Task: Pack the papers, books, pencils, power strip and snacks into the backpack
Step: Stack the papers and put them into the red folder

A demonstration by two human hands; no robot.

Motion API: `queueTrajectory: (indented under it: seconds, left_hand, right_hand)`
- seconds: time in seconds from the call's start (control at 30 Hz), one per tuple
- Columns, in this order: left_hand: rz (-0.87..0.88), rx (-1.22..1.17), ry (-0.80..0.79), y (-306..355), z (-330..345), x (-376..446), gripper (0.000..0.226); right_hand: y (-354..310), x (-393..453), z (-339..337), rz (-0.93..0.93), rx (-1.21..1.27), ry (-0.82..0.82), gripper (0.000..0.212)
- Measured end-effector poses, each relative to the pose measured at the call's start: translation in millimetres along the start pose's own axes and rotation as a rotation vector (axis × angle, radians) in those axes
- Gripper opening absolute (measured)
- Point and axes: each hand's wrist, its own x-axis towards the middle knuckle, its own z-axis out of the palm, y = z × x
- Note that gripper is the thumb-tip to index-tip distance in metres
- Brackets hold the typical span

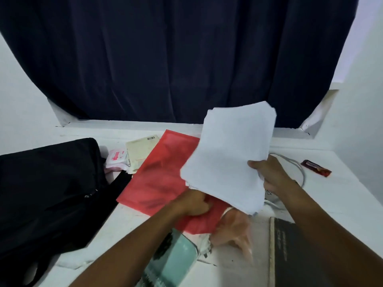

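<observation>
The papers step is judged to be in hand: a stack is lifted but not yet packed. The fingers of the right hand (pixel 269 175) are pinched on the right edge of the stack of white papers (pixel 228 158), thumb on top, so that the stack is held off the bench (pixel 342 195), tilted, at about one o'clock from frame centre. The fingers of the left hand (pixel 194 203) are curled on the red folder (pixel 159 179), just under the stack's lower edge; whether the stack itself is touched there cannot be told. The black backpack (pixel 47 193) lies at nine o'clock, and no opening is visible from here. The next move is judged to call for the stack to be carried left and the backpack's mouth to be found or opened.

Still on the bench are a dark book (pixel 294 251) at five o'clock, a teal book (pixel 176 259) at six, and a snack bar (pixel 316 167) at three.
</observation>
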Motion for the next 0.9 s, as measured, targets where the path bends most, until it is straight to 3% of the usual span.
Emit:
queueTrajectory:
  seconds: [0.07,0.13,0.3,0.57,0.7,0.8,0.9]
  left_hand:
    - [-0.043,0.287,0.101,-9.5,7.3,-2.7,0.051]
    - [-0.104,0.381,0.183,-18.4,9.6,-6.0,0.056]
    - [-0.136,0.381,0.131,-22.3,14.0,-6.2,0.07]
    - [-0.139,0.318,0.074,-16.6,17.5,-4.0,0.077]
    - [-0.089,0.35,0.138,-14.8,22.8,-3.7,0.061]
    - [-0.175,0.365,0.135,-8.9,13.2,-4.1,0.04]
    - [-0.235,0.357,0.131,1.6,0.5,-4.7,0.04]
  right_hand:
    - [4.9,5.9,-12.2,0.005,-0.183,0.036,0.037]
    - [6.0,9.2,-30.4,0.019,-0.299,0.062,0.036]
    - [-10.9,12.6,-64.4,0.092,-0.522,0.038,0.029]
    - [-32.2,6.7,-71.3,0.154,-0.622,-0.142,0.027]
    - [-37.4,1.3,-73.1,0.175,-0.66,-0.162,0.021]
    - [-45.7,-2.5,-78.6,0.171,-0.671,-0.178,0.024]
    - [-56.6,-8.0,-83.5,0.165,-0.748,-0.193,0.024]
